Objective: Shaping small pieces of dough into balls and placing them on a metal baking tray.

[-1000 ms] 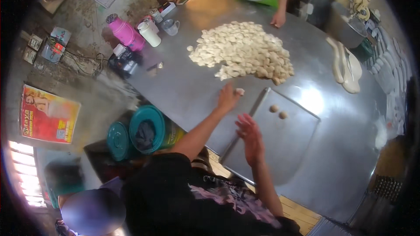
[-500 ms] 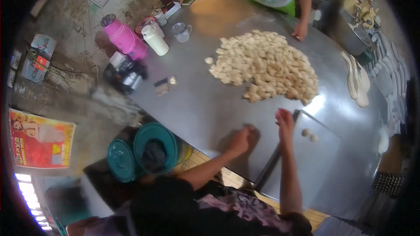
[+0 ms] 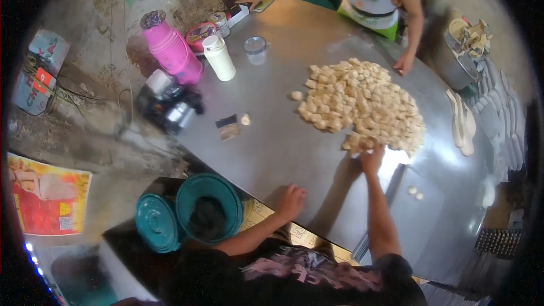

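Surface: one steel table (image 3: pixel 294 153) beside a rough concrete floor, a second person standing at its far end. My right hand (image 3: pixel 372 157) reaches the near edge of the one dough-piece heap (image 3: pixel 362 105); whether it grips, I cannot tell. My left hand (image 3: pixel 292 201) rests at the table edge, holding nothing. Two loose dough balls (image 3: pixel 415 193) lie on a tray (image 3: pixel 419 221). Two teal buckets (image 3: pixel 190 212) stand below.
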`<action>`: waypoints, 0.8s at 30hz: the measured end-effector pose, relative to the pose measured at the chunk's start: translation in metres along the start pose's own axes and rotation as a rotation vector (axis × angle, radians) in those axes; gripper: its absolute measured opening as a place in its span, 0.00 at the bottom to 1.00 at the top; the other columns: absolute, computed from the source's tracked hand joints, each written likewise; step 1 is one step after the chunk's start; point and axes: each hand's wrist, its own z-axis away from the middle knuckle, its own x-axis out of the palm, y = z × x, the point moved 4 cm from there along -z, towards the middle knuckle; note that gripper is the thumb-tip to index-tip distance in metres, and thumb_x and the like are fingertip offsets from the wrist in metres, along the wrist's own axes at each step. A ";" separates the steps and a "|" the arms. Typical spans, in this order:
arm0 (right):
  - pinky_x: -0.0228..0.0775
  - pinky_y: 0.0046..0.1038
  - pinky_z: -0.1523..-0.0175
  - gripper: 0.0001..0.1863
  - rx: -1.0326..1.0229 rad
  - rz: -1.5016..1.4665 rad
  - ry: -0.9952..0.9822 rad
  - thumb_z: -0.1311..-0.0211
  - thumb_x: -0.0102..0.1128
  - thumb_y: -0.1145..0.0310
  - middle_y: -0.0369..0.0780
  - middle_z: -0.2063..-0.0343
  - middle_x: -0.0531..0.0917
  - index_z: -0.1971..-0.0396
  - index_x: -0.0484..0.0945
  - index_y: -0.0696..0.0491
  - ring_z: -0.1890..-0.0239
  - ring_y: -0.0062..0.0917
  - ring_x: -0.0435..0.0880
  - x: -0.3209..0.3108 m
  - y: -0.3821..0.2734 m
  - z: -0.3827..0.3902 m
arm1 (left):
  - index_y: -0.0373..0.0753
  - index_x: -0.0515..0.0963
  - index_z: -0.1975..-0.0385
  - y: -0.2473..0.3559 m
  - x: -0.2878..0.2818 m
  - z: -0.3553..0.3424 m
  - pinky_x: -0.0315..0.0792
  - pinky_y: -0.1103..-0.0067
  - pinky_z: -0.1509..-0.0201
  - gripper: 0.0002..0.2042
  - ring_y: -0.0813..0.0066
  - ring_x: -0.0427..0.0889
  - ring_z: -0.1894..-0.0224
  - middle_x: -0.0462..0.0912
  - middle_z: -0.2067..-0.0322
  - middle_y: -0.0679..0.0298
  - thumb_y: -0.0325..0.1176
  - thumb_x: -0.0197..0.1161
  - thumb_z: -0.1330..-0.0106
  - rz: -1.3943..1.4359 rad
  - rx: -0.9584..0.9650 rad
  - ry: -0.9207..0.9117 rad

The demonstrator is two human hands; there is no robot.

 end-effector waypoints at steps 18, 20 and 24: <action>0.71 0.24 0.63 0.09 0.401 -0.919 0.039 0.36 0.55 0.62 0.35 0.79 0.73 0.66 0.68 0.51 0.71 0.23 0.76 -0.035 0.055 0.010 | 0.40 0.71 0.56 0.002 0.017 -0.005 0.72 0.62 0.55 0.12 0.55 0.77 0.58 0.78 0.61 0.56 0.32 0.52 0.40 -0.119 0.085 -0.148; 0.72 0.25 0.61 0.09 0.684 -1.260 -0.007 0.36 0.54 0.63 0.36 0.77 0.73 0.64 0.68 0.52 0.69 0.24 0.77 -0.033 0.028 0.022 | 0.40 0.72 0.57 -0.004 0.010 -0.005 0.72 0.63 0.56 0.11 0.55 0.77 0.58 0.79 0.62 0.56 0.32 0.52 0.40 -0.116 0.123 -0.058; 0.75 0.31 0.57 0.13 1.174 -1.588 -0.041 0.40 0.56 0.67 0.43 0.69 0.76 0.58 0.70 0.57 0.63 0.33 0.78 -0.018 0.056 0.063 | 0.40 0.73 0.59 0.000 0.014 -0.001 0.73 0.64 0.57 0.10 0.56 0.78 0.60 0.79 0.63 0.57 0.32 0.52 0.39 -0.102 0.156 -0.029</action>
